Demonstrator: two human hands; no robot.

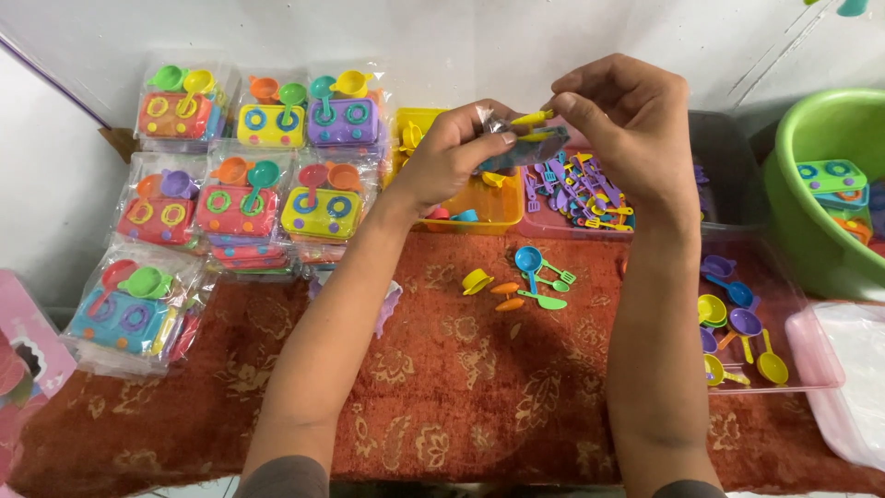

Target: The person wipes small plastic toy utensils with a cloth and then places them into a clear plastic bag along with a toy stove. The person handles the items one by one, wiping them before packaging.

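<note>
item: small clear bag (pixel 527 145) of toy utensils, held above the red mat (pixel 442 369).
left hand (pixel 449 157) clenched on bag; right hand (pixel 627 124) pinches its top; risk: yellow piece (pixel 533 117) slipping out, thin plastic tearing.

Clear toy-stove packs (pixel 241 198) stacked left; pink box (pixel 23 355) far-left.

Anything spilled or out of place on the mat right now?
A few toy pieces lie loose on the red mat outside the trays: blue pan, green utensils, yellow and orange bits. Packed sets look stacked; both hands hold a small bag.
</note>
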